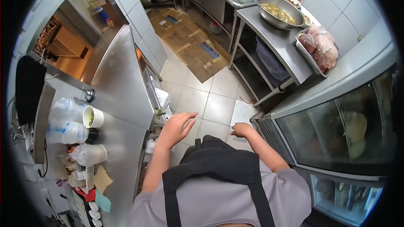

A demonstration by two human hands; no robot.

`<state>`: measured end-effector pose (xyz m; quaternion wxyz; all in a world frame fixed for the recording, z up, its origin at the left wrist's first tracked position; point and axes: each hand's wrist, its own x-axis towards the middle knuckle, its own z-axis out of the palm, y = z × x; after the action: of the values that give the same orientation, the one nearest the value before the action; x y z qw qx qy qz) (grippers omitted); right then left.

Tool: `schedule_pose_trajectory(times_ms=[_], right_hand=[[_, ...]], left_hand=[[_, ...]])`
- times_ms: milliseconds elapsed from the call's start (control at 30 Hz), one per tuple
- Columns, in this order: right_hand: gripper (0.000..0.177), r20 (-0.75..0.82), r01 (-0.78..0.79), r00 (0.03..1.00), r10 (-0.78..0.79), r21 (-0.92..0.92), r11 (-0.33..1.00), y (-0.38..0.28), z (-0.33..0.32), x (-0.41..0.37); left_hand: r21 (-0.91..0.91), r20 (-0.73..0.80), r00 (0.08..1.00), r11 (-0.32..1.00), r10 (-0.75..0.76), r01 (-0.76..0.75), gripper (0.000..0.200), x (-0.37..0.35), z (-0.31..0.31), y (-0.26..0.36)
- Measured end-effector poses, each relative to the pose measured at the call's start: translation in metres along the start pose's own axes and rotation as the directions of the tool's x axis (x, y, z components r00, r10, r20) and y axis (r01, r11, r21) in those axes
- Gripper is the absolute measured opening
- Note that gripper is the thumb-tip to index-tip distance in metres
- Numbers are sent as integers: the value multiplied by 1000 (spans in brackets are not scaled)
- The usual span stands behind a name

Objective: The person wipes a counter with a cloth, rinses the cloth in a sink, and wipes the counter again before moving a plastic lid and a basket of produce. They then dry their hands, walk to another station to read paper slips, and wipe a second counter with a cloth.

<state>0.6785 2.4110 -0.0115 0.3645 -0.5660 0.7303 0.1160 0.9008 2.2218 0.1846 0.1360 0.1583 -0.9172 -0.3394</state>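
Note:
My left hand [179,128] is held out in front of me with its fingers stretched and apart, and nothing is in it. It is close to the end of the steel counter [122,80] but does not appear to touch it. My right hand [241,130] hangs over the floor on the other side, its fingers curled in, with no object showing in them. A black apron [210,159] covers my front between the two arms.
On the right, a steel table [269,38] carries a large bowl of food [280,12] and a tray of bagged meat [320,50]. A glass-door fridge [332,122] stands nearer. Flattened cardboard [189,42] lies on the tiles [208,103]. Containers [92,117] crowd the left counter.

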Motion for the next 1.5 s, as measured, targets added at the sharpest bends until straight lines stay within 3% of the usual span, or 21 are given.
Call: schedule_pose_trajectory(times_ms=[300, 367, 467, 533, 567, 600, 633, 667, 700, 833, 900, 967, 1067, 1167, 1200, 1267, 1300, 1333, 1400, 1467, 1500], right_hand=[[48, -224, 195, 963, -152, 187, 963, 31, -126, 88], [44, -304, 321, 934, -190, 476, 818, 47, -153, 134], [43, -227, 189, 974, 6, 824, 534, 116, -135, 222], [41, -383, -47, 861, 334, 594, 803, 186, -79, 263], [43, -201, -379, 846, 494, 426, 822, 241, -34, 289], [30, -788, -165, 549, 279, 224, 960, 297, 85, 335], [30, -335, -355, 782, 525, 453, 818, 299, 74, 293], [29, -7, -472, 819, 574, 560, 681, 287, 55, 270], [29, 160, -536, 807, 569, 604, 591, 279, 46, 261], [28, 301, -568, 799, 520, 661, 490, 267, 2, 278], [27, 333, -575, 802, 495, 654, 492, 278, -13, 307], [27, 364, -584, 803, 472, 639, 501, 293, -32, 342], [26, 345, -548, 834, 431, 615, 568, 329, -71, 415], [25, 208, -397, 917, 340, 559, 728, 375, -119, 523], [25, 54, -225, 972, 231, 512, 829, 357, -223, 502], [27, 38, -173, 983, 181, 536, 826, 359, -292, 552], [25, 108, -290, 947, 303, 698, 655, 352, -329, 580], [24, 204, -380, 895, 396, 813, 440, 345, -365, 608], [31, -12, -244, 939, 343, 679, 693, 331, -457, 644], [34, -267, -53, 935, 233, 546, 836, 325, -513, 696], [33, -319, -10, 925, 205, 520, 854, 313, -552, 704]], left_hand=[[116, 338, 919, 978, -203, 173, 39, 118, 7, -72], [100, 351, 900, 966, -257, 236, 43, 152, -4, -94], [127, 312, 907, 959, -283, 255, 46, 206, -25, -136], [163, 272, 908, 945, -319, 283, 47, 242, -53, -156], [190, 238, 906, 931, -351, 311, 47, 260, -65, -165], [193, 223, 910, 931, -350, 311, 47, 276, -77, -178], [176, 206, 914, 932, -348, 315, 48, 291, -89, -193], [159, 193, 918, 934, -347, 319, 49, 307, -99, -208], [161, 184, 920, 934, -346, 319, 49, 324, -106, -222], [362, 305, 843, 873, -443, 327, 52, 387, -116, -262], [184, 500, 812, 953, -301, 240, 52, 428, -123, -274], [127, 513, 823, 970, -243, 207, 53, 474, -128, -291], [145, 450, 879, 984, -160, 105, 52, 549, -134, -315], [52, 409, 894, 983, -182, 176, 50, 614, -126, -363], [23, 409, 881, 967, -239, 252, 49, 631, -117, -390], [14, 381, 856, 928, -348, 371, 46, 652, -102, -441], [56, 343, 845, 907, -411, 418, 45, 654, -86, -483], [97, 300, 827, 878, -475, 469, 44, 643, -64, -528], [151, 211, 764, 793, -610, 591, 42, 597, -35, -602], [460, 297, 488, 571, -821, 680, 37, 541, -26, -636], [366, 213, 569, 605, -794, 708, 29, 492, -12, -661]])
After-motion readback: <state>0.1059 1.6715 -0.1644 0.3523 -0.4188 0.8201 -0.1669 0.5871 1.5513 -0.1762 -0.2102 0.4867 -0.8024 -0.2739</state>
